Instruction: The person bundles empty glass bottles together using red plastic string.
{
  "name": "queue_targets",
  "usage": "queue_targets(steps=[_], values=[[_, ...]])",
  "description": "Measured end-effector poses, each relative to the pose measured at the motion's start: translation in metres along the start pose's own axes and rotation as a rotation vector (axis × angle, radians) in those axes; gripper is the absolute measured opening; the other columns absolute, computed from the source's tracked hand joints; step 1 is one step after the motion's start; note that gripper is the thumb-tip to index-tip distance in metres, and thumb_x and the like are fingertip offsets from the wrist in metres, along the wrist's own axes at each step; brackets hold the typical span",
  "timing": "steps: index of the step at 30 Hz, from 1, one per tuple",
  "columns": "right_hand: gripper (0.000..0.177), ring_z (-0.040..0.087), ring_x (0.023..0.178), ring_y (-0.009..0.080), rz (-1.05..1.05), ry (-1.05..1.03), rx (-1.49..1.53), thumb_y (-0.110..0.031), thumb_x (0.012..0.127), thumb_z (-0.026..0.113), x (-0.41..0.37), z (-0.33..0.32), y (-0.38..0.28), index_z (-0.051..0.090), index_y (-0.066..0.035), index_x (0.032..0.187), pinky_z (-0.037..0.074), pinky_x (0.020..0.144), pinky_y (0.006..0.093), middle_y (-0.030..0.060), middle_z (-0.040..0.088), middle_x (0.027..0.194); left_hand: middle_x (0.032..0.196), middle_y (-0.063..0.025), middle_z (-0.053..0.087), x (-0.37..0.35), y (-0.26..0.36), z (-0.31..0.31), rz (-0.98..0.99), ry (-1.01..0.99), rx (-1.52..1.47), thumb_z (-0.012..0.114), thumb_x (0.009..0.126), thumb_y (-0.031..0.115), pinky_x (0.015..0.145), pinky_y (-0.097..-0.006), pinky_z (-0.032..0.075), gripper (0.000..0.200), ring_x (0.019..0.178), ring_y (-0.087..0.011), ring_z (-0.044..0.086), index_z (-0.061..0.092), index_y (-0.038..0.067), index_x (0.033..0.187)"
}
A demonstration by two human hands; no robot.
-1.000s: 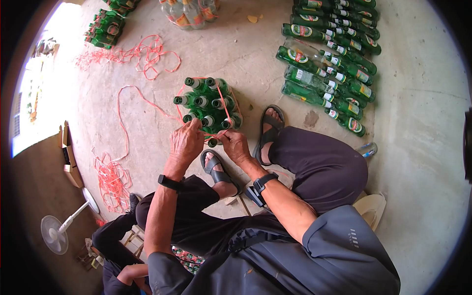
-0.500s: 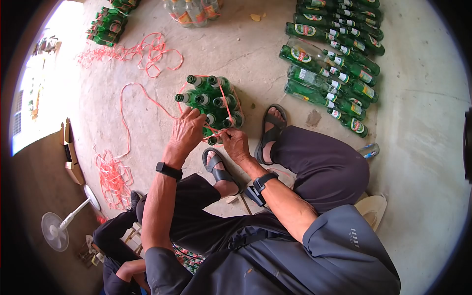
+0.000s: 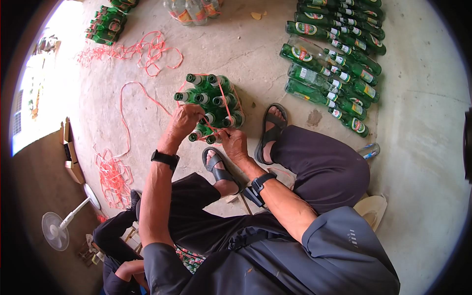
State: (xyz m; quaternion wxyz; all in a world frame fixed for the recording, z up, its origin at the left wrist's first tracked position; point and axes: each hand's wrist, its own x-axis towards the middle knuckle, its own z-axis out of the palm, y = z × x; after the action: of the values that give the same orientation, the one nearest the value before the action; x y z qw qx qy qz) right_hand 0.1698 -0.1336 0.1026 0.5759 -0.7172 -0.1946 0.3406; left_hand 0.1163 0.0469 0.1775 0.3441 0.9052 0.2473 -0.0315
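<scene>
Several green glass bottles [image 3: 208, 88] stand upright in a tight cluster on the floor in front of me, with pink plastic string [image 3: 224, 96] running over and around their necks. My left hand [image 3: 186, 120] is closed on the string at the cluster's left side, knuckles up. At the near edge, my right hand [image 3: 235, 143] pinches the string beside the bottle necks. Between both hands the string is stretched short and taut. From my left hand a loose length trails left across the floor. My fingertips are partly hidden.
Rows of green bottles [image 3: 314, 71] lie at the right. Tangled pink string [image 3: 114, 179] lies at the left, with more farther back. Clear bottles [image 3: 194, 12] and bundled green bottles [image 3: 105, 27] stand at the back. A white fan [image 3: 55, 231] and another person's leg [image 3: 115, 233] are lower left.
My left hand has moved slightly left and up, away from my right hand, drawing out the string between them. More near bottle necks now show. My right hand has barely moved.
</scene>
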Motion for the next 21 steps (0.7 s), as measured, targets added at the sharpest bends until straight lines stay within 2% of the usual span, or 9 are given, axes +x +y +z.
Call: queue_targets(steps=[2,4,6,8,10,13,14,18,21], values=[[0.012,0.064,0.065,0.0210,0.021,-0.018,0.019,-0.010,0.087,0.060,0.001,0.001,0.003,0.068,0.000,0.086,0.048,0.060,0.0317,0.0145,0.067,0.074,0.069,-0.0146,0.063,0.006,0.008,-0.007,-0.241,-0.111,-0.083,0.061,0.074,0.007,0.063,-0.0354,0.049,0.011,0.066,-0.0285,0.063,0.069,0.002,0.080],[0.012,0.064,0.064,0.0199,0.042,-0.035,0.039,-0.010,0.087,0.060,0.001,0.002,0.002,0.068,0.000,0.087,0.047,0.060,0.0315,0.0140,0.067,0.073,0.067,-0.0143,0.063,0.009,0.006,-0.008,-0.234,-0.109,-0.098,0.061,0.073,0.008,0.062,-0.0347,0.049,0.012,0.064,-0.0271,0.063,0.069,0.003,0.079],[0.013,0.068,0.073,0.0253,0.055,-0.057,-0.007,-0.010,0.089,0.057,0.000,0.000,0.002,0.067,-0.001,0.087,0.051,0.063,0.0341,0.0148,0.068,0.078,0.066,-0.0140,0.063,0.012,0.005,-0.008,-0.228,-0.109,-0.114,0.061,0.072,0.009,0.061,-0.0341,0.049,0.013,0.062,-0.0258,0.063,0.070,0.003,0.078],[0.013,0.065,0.069,0.0211,0.061,-0.035,0.029,-0.010,0.088,0.059,0.000,0.003,0.003,0.067,0.000,0.087,0.049,0.062,0.0328,0.0137,0.068,0.076,0.062,-0.0117,0.061,0.017,0.005,-0.006,-0.278,-0.137,-0.034,0.062,0.073,0.011,0.058,-0.0321,0.048,0.014,0.058,-0.0170,0.062,0.070,0.002,0.081],[0.013,0.063,0.065,0.0169,0.066,-0.016,0.064,-0.011,0.088,0.061,-0.001,0.005,0.007,0.067,0.000,0.088,0.047,0.060,0.0314,0.0127,0.067,0.074,0.062,-0.0123,0.062,0.017,0.006,-0.002,-0.233,-0.108,-0.008,0.062,0.073,0.011,0.058,-0.0329,0.048,0.014,0.058,-0.0184,0.062,0.070,0.002,0.080],[0.013,0.064,0.066,0.0200,0.070,-0.008,0.066,-0.011,0.088,0.061,-0.001,0.007,0.012,0.067,0.000,0.088,0.047,0.060,0.0322,0.0145,0.067,0.076,0.063,-0.0136,0.063,0.018,-0.004,0.006,-0.133,-0.051,0.054,0.061,0.073,0.011,0.058,-0.0346,0.049,0.014,0.058,-0.0215,0.063,0.070,0.002,0.078],[0.013,0.064,0.066,0.0225,0.055,0.032,-0.028,-0.012,0.087,0.062,-0.001,0.008,0.014,0.068,-0.001,0.088,0.047,0.061,0.0327,0.0154,0.066,0.075,0.064,-0.0143,0.063,0.018,-0.009,0.009,-0.080,-0.025,0.087,0.060,0.073,0.011,0.058,-0.0354,0.049,0.014,0.058,-0.0230,0.064,0.070,0.002,0.078],[0.014,0.064,0.067,0.0287,0.114,0.065,-0.208,-0.015,0.084,0.063,-0.001,0.005,0.016,0.069,-0.003,0.088,0.047,0.061,0.0346,0.0174,0.064,0.073,0.065,-0.0156,0.063,0.023,-0.006,0.010,-0.174,-0.095,0.100,0.060,0.073,0.009,0.059,-0.0363,0.049,0.013,0.060,-0.0259,0.064,0.069,0.002,0.077],[0.015,0.063,0.065,0.0312,0.126,0.103,-0.209,-0.017,0.083,0.063,-0.001,0.004,0.017,0.069,-0.003,0.085,0.047,0.060,0.0359,0.0182,0.063,0.072,0.066,-0.0169,0.063,0.022,-0.006,0.009,-0.198,-0.138,0.082,0.059,0.074,0.011,0.061,-0.0377,0.049,0.014,0.062,-0.0287,0.064,0.069,0.002,0.078]])
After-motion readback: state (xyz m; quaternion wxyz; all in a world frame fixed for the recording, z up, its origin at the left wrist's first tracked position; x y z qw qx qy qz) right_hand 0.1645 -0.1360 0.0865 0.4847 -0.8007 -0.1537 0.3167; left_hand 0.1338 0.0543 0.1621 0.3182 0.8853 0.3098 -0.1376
